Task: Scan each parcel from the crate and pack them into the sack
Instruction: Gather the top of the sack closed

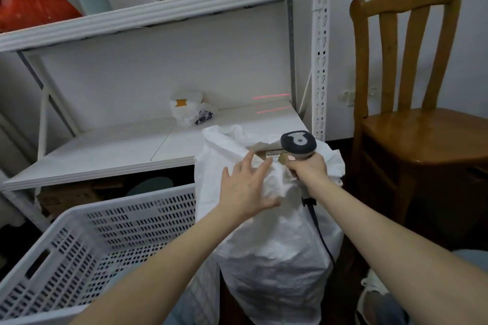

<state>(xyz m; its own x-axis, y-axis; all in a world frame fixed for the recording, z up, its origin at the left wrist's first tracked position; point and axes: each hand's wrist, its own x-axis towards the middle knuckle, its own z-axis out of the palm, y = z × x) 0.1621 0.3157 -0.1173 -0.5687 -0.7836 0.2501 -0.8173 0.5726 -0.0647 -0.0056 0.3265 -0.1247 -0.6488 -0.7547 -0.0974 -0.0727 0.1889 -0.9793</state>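
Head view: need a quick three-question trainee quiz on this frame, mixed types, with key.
1. True or false: the right hand grips the scanner.
2. Where do the red scan lines land? A) shelf B) chair C) crate
3. Fill in: the labelled parcel sticks out of the white ____.
Key: 1 true; 2 A; 3 sack.

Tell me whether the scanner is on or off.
On: the scanner in the right hand throws red lines onto the shelf ahead.
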